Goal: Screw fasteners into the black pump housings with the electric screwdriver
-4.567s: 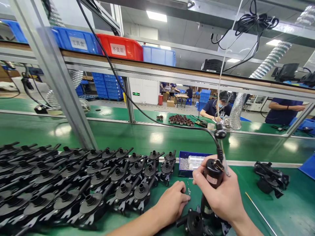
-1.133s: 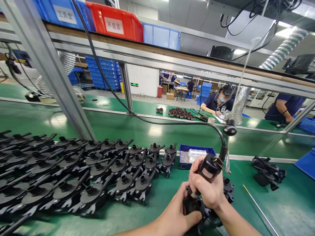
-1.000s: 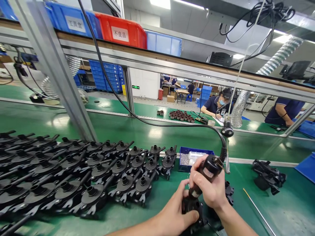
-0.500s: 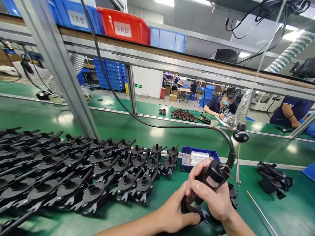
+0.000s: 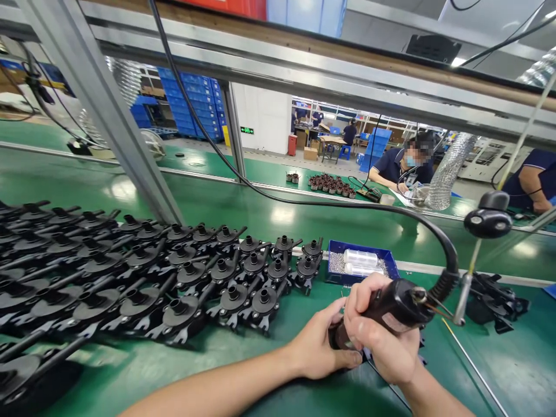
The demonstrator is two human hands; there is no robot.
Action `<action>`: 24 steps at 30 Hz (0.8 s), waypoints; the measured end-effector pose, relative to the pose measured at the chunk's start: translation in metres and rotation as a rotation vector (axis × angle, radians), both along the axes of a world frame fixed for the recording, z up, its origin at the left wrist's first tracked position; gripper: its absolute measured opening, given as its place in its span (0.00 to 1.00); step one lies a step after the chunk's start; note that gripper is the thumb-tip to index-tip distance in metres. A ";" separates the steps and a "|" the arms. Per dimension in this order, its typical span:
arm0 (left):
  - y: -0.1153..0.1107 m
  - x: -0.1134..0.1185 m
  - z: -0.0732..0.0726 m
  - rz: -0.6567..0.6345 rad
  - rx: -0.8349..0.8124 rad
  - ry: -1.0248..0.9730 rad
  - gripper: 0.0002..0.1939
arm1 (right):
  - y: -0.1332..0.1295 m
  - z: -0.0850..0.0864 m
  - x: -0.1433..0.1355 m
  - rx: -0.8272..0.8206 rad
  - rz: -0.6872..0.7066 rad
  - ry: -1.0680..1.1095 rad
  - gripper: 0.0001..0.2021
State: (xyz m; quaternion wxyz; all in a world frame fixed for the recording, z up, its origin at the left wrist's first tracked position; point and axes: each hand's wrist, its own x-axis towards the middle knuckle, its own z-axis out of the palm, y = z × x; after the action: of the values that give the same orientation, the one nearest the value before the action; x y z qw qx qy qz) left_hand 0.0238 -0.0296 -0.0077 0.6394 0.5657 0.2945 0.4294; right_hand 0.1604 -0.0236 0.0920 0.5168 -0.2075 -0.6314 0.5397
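Note:
My right hand (image 5: 384, 341) is wrapped round a black electric screwdriver (image 5: 406, 306), tilted with its cable end up and to the right. Its tip is hidden behind my hands. Just left of it, my left hand (image 5: 319, 347) is closed on a black pump housing, mostly covered by the hands and the tool; only dark bits and a pale prong show. Rows of similar black pump housings (image 5: 179, 314), with round tops and forked feet, stand to the left. Behind my hands is a blue tray (image 5: 393, 267) of small metal screws, with two clear plastic tubes (image 5: 360, 258) lying in it.
The screwdriver's black cable (image 5: 299, 202) arcs across the view. A hanging cord carries a black clamp (image 5: 487, 215). On the right lie more black parts (image 5: 490, 298) and a thin metal rod (image 5: 478, 373). A metal post (image 5: 102, 110) rises at left; a co-worker (image 5: 406, 165) sits across the bench.
The view has tilted down and shifted. The screwdriver now leans further over to the right, its cable end swung that way. Both hands keep their holds.

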 end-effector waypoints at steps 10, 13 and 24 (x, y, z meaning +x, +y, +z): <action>-0.001 0.001 0.003 0.053 0.152 -0.006 0.31 | 0.000 0.012 -0.013 0.061 -0.107 0.000 0.05; -0.003 -0.001 0.016 0.035 0.203 0.000 0.34 | -0.006 0.015 -0.017 0.129 -0.141 -0.032 0.05; 0.009 -0.008 -0.009 0.061 -0.035 0.079 0.52 | 0.018 0.034 0.020 0.114 -0.188 0.162 0.05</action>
State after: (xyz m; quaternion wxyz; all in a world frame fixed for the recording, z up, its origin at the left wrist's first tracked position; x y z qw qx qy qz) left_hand 0.0158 -0.0209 -0.0168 0.6236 0.5619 0.3440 0.4208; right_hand 0.1804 -0.0058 0.1258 0.6253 -0.1917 -0.5950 0.4671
